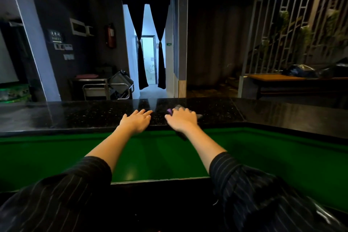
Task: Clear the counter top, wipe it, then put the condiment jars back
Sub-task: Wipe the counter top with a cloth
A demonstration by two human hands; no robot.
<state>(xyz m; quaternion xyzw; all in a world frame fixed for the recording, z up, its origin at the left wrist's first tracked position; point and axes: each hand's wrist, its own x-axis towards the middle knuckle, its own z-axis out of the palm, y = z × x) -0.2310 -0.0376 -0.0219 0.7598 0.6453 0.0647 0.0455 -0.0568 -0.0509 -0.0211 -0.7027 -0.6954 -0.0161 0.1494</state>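
Observation:
The black speckled counter top [90,115] runs across the middle of the head view. My right hand [181,119] lies on a grey and purple cloth [178,108], pressing it flat against the counter; most of the cloth is hidden under the hand. A little to its left, my left hand [136,121] rests flat on the bare counter with fingers straight. No condiment jars are in sight.
A green lower surface [150,156] lies between me and the counter. Beyond the counter stand a metal trolley [107,88], a curtained doorway [148,52] and a wooden bench [278,78] at the right.

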